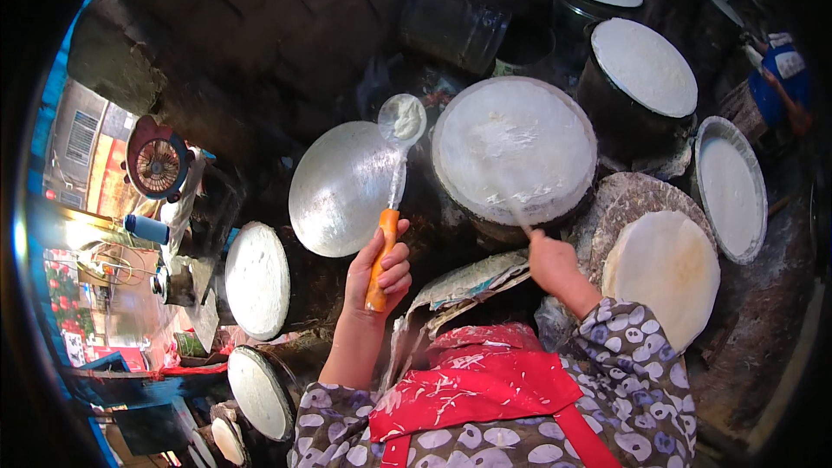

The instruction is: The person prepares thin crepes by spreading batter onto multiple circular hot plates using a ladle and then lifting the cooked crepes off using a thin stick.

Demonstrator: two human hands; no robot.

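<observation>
My left hand (379, 267) is wrapped round the orange handle of a metal ladle (396, 175). White batter sits in the ladle's bowl, which is held up between a round metal lid (342, 191) and a large round griddle (514, 143). A white layer with rough, flaky patches covers the griddle. At its near edge my right hand (559, 266) is closed on a thin pale stick-like tool (523, 218). That tool is smeared by motion, and its far end over the griddle cannot be made out.
Right of me, a pale round flatbread (663, 273) lies near a dark, rough disc (646, 199). Other white-topped round griddles (646, 67) stand around, including one at left (257, 281). Folded, layered sheets (472, 286) are close before me. A fan (158, 161) and a co-worker (780, 82) are farther off.
</observation>
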